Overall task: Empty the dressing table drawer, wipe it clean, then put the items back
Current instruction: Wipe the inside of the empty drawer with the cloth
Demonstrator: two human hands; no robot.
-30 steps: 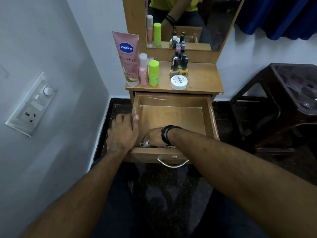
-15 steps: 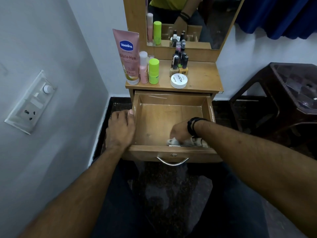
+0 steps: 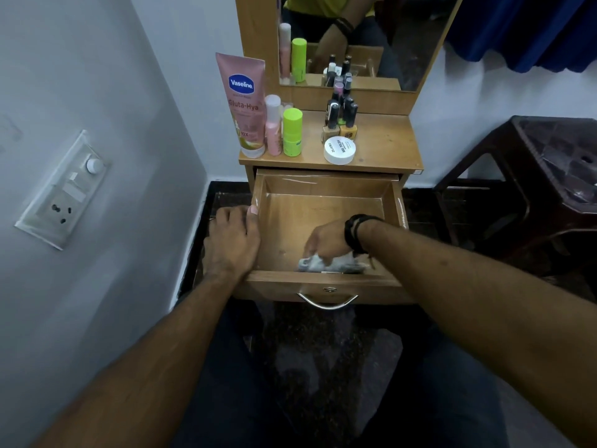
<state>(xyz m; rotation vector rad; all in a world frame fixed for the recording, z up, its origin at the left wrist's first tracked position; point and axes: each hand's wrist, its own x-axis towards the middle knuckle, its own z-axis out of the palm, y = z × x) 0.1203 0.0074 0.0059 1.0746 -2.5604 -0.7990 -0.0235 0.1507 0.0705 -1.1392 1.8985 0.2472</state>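
**Drawer, open, under wiping**

Drawer (image 3: 323,202): pulled out below the counter (image 3: 381,147). My left hand (image 3: 232,240) grips its left wall. My right hand (image 3: 326,242) clutches a cloth (image 3: 315,263) on the drawer floor, against the front wall.

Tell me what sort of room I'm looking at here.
Most likely a bedroom or dressing corner in a home. A small wooden dressing table with a mirror stands against the wall, its top holding a Vaseline lotion tube and nail polish bottles, with the drawer pulled open below.
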